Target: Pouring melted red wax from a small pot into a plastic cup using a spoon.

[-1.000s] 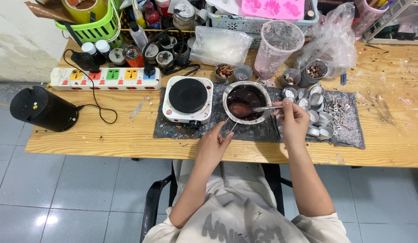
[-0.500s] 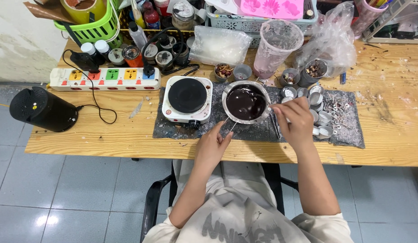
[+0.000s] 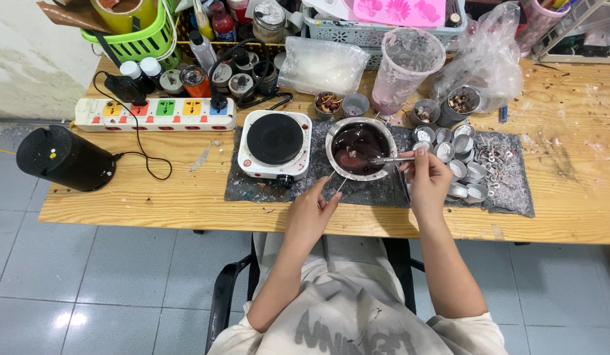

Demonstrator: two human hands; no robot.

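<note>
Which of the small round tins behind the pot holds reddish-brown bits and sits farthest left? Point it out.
The small tin just behind the pot's left rim, beside the grey empty-looking tin. The other filled tins stand farther right, near the plastic bag.

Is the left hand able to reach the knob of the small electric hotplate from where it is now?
Probably yes. The left hand holds the pot handle just right of the hotplate, and the mat between them looks bare. It would have to let go first.

Craft workshop: hotplate [image 3: 275, 139], moulds [image 3: 398, 11].
</note>
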